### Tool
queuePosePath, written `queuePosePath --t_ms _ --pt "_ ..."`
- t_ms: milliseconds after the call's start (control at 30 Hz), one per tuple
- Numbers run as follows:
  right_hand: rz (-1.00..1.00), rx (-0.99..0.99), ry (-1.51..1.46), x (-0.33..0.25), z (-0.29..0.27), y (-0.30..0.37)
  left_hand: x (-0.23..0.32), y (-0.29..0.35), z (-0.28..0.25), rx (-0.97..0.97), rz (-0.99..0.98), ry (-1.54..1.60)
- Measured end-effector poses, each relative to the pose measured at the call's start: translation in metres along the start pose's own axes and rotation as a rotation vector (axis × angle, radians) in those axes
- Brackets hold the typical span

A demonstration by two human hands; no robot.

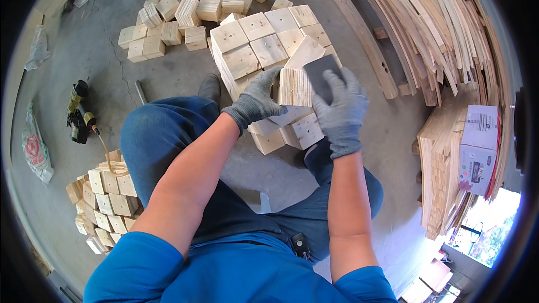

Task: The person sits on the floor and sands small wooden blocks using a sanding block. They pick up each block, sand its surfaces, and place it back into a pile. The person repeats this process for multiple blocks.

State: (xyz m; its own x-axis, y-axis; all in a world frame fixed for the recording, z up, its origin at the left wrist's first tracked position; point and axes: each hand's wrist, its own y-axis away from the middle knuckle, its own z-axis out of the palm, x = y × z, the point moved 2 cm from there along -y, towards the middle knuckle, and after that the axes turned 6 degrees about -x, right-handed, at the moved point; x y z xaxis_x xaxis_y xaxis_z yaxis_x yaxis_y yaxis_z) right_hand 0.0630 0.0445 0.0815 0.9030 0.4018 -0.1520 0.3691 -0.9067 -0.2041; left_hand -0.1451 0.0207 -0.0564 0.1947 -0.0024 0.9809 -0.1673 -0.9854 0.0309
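Observation:
In front of a stack of pale wooden blocks (241,60), I hold one wooden block (296,87) with layered, ridged grain on its near face. My left hand (259,100), in a grey knit glove, grips that block from its left side, thumb and fingers closed around it. My right hand (341,113), gloved the same way, has its fingers closed on a flat dark grey rectangle of sandpaper (321,72). The sandpaper is tilted up at the held block's right side; whether they touch is unclear. Part of the block's left side is hidden by my glove.
Loose blocks (193,14) lie heaped on the concrete beyond the stack. More blocks (112,207) are piled at my left, near a nail gun (78,112) with a hose. Long wooden strips (415,28) and a white carton (479,148) stand at the right. My knees flank the stack.

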Motion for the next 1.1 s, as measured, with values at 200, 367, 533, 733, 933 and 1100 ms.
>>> queuePosePath --t_ms 200,367,533,733,933,1100 --pt "-0.039 -0.007 -0.133 -0.014 -0.009 0.023 -0.015 -0.002 0.004 0.002 0.002 -0.128" --pt "-0.118 -0.080 -0.167 -0.033 0.023 0.058 -0.020 -0.004 0.011 0.060 0.073 -0.100" --pt "-0.025 0.013 -0.120 -0.004 0.025 0.060 -0.016 -0.002 0.009 0.022 0.018 -0.094" --pt "0.163 0.130 0.053 0.021 -0.004 0.064 -0.013 -0.003 0.009 0.018 -0.033 -0.100" --pt "0.093 -0.007 -0.124 -0.035 0.024 0.083 -0.014 -0.005 0.012 0.035 -0.002 -0.136" --pt "0.095 -0.001 -0.113 -0.039 0.036 0.084 -0.018 -0.006 0.009 0.041 0.016 -0.169"
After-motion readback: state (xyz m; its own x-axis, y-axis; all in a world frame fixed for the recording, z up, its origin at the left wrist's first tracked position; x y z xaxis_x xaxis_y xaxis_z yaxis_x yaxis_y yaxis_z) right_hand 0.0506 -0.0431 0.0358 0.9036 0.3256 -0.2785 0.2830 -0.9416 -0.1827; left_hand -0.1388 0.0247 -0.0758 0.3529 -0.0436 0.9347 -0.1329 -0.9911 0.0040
